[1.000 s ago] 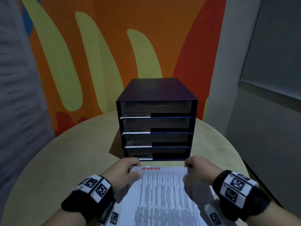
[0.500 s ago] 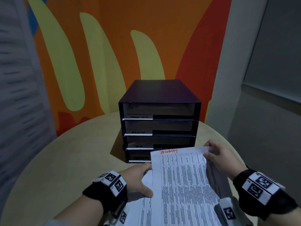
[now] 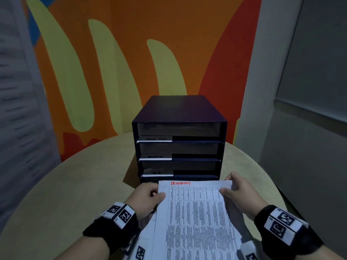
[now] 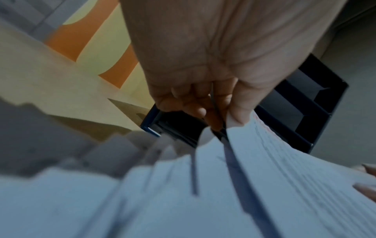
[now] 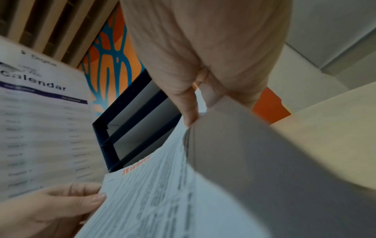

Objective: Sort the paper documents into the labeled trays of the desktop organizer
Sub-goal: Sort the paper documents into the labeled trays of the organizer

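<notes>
- While the dark organizer (image 3: pixel 179 139) stood on the table (image 3: pixel 75 184), its three visible trays looked empty.
- Left hand (image 3: pixel 145 197) and right hand (image 3: pixel 239 192) each pinched the printed document (image 3: pixel 195 212).

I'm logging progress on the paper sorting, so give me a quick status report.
Left hand and right hand both grip the document. Its top edge sits at the organizer bottom tray, not yet in. Nothing blocks the trays.

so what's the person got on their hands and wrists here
Both hands are bare, with no gloves. The left hand and right hand each have a black wristband behind them, carrying white square tags printed with black pixel-like markers. No sleeves reach the wrists in the head view.
</notes>
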The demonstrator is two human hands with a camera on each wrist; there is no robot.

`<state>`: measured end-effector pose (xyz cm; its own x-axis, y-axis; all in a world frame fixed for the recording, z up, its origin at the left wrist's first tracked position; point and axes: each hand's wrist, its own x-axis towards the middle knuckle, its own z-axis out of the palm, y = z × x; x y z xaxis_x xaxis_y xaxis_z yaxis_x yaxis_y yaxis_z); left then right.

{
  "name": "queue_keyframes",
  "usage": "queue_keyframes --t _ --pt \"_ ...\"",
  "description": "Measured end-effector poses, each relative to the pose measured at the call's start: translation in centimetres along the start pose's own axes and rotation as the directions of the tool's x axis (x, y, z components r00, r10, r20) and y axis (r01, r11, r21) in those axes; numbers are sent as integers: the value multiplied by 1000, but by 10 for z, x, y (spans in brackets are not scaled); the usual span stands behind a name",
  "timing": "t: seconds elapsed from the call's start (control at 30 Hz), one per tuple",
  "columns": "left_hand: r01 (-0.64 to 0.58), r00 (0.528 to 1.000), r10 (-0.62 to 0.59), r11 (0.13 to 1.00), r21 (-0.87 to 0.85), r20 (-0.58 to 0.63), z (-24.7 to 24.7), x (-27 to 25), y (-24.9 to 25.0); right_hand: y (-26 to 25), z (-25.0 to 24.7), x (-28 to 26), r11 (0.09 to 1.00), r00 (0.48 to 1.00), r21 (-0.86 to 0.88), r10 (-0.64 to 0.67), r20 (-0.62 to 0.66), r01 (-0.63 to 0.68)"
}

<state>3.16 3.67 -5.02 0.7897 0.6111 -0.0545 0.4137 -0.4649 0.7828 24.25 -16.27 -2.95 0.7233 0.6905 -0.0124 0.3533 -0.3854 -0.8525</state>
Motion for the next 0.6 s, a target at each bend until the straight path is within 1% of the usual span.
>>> queue_keyframes --t 0.1,0.17,0.27,0.4,0.5,0.6 --pt "54 998 -49 989 139 -38 -5 4 -5 -1 8 -3 1000 1000 -12 -5 11 6" --pt "97 995 -89 978 183 -49 -9 7 -10 -2 11 -4 1000 998 -21 16 61 -15" --pt "186 982 -176 965 185 -68 -13 11 -16 -2 14 -4 998 986 -61 43 160 -33" --pt "324 944 -302 925 197 -132 -12 14 -22 3 21 1 983 991 -182 35 128 -11" --pt "367 930 -349 903 224 -117 -13 16 -18 6 27 5 975 984 -220 70 166 -32" --pt "349 937 -333 895 276 -103 -12 18 -13 9 31 11 963 961 -255 153 232 -91"
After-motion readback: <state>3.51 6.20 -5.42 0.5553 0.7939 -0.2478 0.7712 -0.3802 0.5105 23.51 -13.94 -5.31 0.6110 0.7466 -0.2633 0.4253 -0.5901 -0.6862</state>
